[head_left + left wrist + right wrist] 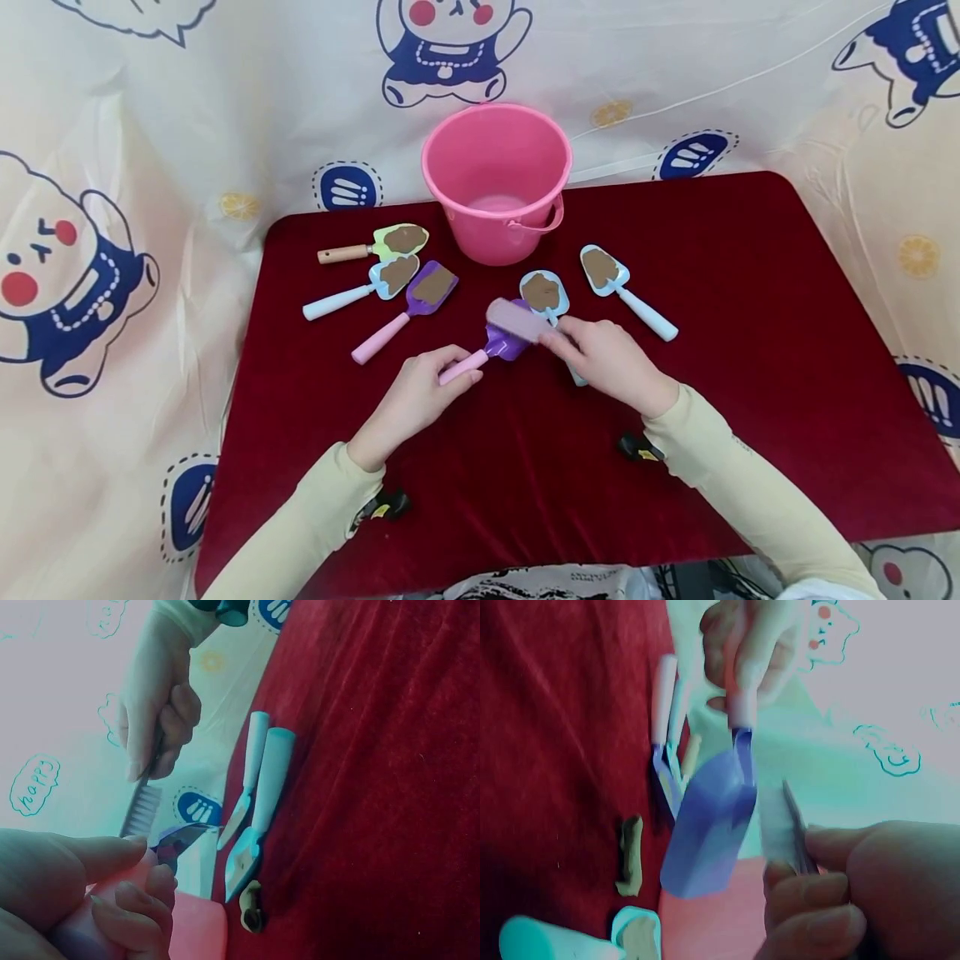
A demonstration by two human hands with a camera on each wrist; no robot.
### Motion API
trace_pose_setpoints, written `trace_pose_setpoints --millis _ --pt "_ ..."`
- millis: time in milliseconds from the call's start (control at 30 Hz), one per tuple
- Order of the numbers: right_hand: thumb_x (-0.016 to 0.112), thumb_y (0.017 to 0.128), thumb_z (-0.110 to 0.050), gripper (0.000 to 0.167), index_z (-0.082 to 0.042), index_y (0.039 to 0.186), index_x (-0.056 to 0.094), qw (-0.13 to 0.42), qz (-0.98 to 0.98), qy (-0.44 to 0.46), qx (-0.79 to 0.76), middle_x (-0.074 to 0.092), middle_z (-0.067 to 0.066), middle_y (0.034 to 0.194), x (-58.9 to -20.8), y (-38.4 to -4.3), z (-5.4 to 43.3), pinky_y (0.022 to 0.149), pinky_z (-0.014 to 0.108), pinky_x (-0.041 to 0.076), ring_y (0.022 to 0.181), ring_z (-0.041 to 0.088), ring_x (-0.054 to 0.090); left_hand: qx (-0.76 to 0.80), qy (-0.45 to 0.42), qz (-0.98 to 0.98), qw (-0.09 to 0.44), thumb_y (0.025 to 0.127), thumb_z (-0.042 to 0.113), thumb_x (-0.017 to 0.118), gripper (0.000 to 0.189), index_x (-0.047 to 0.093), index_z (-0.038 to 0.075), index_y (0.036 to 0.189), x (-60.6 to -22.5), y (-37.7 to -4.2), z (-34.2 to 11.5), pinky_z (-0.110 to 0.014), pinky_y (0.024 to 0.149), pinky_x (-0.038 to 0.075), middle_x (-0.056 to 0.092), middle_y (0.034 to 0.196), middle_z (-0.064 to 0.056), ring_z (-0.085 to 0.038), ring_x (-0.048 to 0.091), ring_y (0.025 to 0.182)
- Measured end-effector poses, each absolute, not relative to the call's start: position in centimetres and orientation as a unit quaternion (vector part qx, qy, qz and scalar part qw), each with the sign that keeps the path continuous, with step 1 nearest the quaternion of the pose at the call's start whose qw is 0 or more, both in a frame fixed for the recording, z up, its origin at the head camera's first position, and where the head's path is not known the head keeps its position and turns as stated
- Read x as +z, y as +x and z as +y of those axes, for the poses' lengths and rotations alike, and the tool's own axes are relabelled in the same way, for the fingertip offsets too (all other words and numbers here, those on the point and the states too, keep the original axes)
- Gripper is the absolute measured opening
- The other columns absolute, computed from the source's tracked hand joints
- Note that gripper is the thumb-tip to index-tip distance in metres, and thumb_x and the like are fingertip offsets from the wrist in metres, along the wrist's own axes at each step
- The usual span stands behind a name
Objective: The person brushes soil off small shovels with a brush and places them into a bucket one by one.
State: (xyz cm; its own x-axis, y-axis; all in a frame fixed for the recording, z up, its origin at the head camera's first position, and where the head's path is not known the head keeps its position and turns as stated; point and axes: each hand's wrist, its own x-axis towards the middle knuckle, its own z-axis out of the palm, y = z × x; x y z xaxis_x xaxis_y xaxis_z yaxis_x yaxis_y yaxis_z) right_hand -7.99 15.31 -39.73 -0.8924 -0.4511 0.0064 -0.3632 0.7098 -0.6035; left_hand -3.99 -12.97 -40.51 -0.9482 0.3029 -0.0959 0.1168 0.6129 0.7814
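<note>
My left hand (420,390) grips the pink handle of a purple hand shovel (504,345), lifted above the table with its blade toward the right. In the right wrist view the side of the blade (709,825) facing that camera looks bare. Between the fingers and thumb of my right hand (611,362) is a flat brush (513,320), held over the blade. Its pale bristles (144,808) show in the left wrist view. Whether they touch the blade I cannot tell. Below the right hand lies a light blue trowel (542,293) with a brown patch on it.
Behind stands a pink bucket (487,229). Left of it lie a green trowel (403,240), a light blue trowel (395,275) and a purple shovel (432,287), each carrying brown material. Another light blue trowel (602,269) lies right. A brown lump (630,855) rests on the red cloth.
</note>
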Motion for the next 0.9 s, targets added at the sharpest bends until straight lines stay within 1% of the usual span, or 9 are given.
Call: trace_pose_setpoints --millis 67,167,300,433,533,600,767,900 --pt "0.058 0.108 -0.037 0.035 -0.016 0.08 0.054 0.082 0.916 -0.232 -0.315 0.043 -0.007 0.055 -39.7 -7.8 15.0 0.049 0.028 0.039 0.047 0.008 0.043 0.428 0.113 0.89 0.11 0.097 0.022 0.075 0.016 0.073 0.01 0.108 -40.4 -4.0 -13.0 -0.027 0.057 0.044 0.059 0.074 0.003 -0.012 0.05 0.061" --pt "0.059 0.107 -0.036 0.034 -0.015 0.08 0.053 0.08 0.92 -0.225 -0.311 0.042 -0.006 0.056 -39.9 -7.9 14.9 0.048 0.028 0.038 0.046 0.009 0.042 0.441 0.107 0.884 0.112 0.098 0.023 0.074 0.017 0.073 0.01 0.108 -40.3 -3.9 -12.9 -0.027 0.057 0.044 0.059 0.075 0.003 -0.012 0.05 0.061" --pt "0.059 0.108 -0.032 0.033 -0.011 0.083 0.053 0.059 0.935 -0.198 -0.289 0.041 -0.003 0.059 -40.6 -8.4 15.4 0.047 0.029 0.035 0.048 0.012 0.04 0.454 0.106 0.877 0.111 0.098 0.023 0.074 0.017 0.074 0.01 0.109 -40.4 -3.9 -12.8 -0.027 0.057 0.044 0.06 0.075 0.003 -0.013 0.051 0.062" --pt "0.059 0.108 -0.03 0.032 -0.009 0.084 0.055 0.027 0.946 -0.189 -0.263 0.043 -0.001 0.058 -40.4 -8.6 15.8 0.046 0.031 0.034 0.047 0.014 0.042 0.455 0.119 0.875 0.112 0.098 0.022 0.074 0.016 0.075 0.01 0.108 -40.7 -4.0 -12.8 -0.026 0.057 0.045 0.062 0.076 0.004 -0.012 0.052 0.063" --pt "0.06 0.107 -0.029 0.031 -0.009 0.084 0.054 0.004 0.945 -0.201 -0.259 0.042 -0.001 0.058 -39.6 -8.3 15.7 0.046 0.031 0.034 0.047 0.014 0.041 0.454 0.128 0.875 0.11 0.098 0.022 0.074 0.017 0.075 0.009 0.109 -40.7 -4.2 -12.8 -0.026 0.057 0.044 0.062 0.076 0.004 -0.012 0.051 0.062" --pt "0.062 0.106 -0.029 0.031 -0.011 0.083 0.053 0.0 0.939 -0.22 -0.263 0.041 -0.003 0.057 -39.3 -7.9 15.5 0.047 0.03 0.034 0.047 0.012 0.039 0.454 0.125 0.876 0.107 0.098 0.023 0.074 0.018 0.075 0.009 0.109 -40.7 -4.3 -12.8 -0.026 0.057 0.044 0.063 0.076 0.003 -0.012 0.051 0.062" --pt "0.064 0.105 -0.031 0.031 -0.014 0.081 0.053 0.022 0.922 -0.264 -0.282 0.038 -0.008 0.057 -39.3 -7.1 14.8 0.047 0.027 0.034 0.048 0.006 0.036 0.463 0.106 0.874 0.105 0.099 0.023 0.073 0.017 0.074 0.009 0.109 -40.7 -4.3 -12.6 -0.026 0.056 0.043 0.062 0.076 0.003 -0.012 0.05 0.061" --pt "0.061 0.106 -0.032 0.032 -0.014 0.081 0.051 0.036 0.919 -0.245 -0.307 0.039 -0.007 0.057 -40.1 -7.2 14.8 0.047 0.027 0.036 0.047 0.006 0.038 0.475 0.093 0.869 0.102 0.099 0.023 0.072 0.017 0.072 0.008 0.108 -40.7 -4.2 -12.5 -0.025 0.054 0.041 0.058 0.074 0.003 -0.011 0.049 0.06"
